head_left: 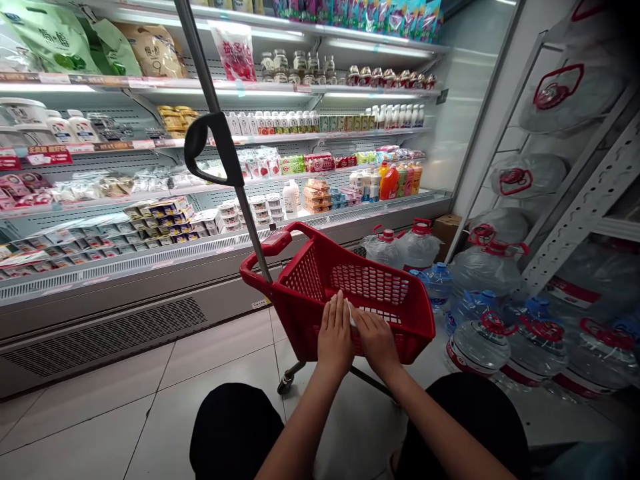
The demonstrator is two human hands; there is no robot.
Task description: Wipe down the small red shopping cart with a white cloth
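Observation:
A small red plastic shopping cart (295, 320) with a latticed basket stands on the floor just ahead of me. My left hand (336, 330) lies against the near side of the basket, its fingers stretched out and pointing up over the rim. Close beside it, my right hand (375, 333) rests on the same rim with its fingers bent over the edge. A bit of white cloth or tissue (353, 315) shows between the two hands, under the right fingers. A grey pole (255, 227) with a black handle rises from the left end of the cart.
Behind the cart runs a refrigerated display (200, 267) with shelves of dairy and drinks. Large water bottles (480, 347) stand on the floor at the right, beside a white perforated rack (590, 193). My knees frame the lower part of the view.

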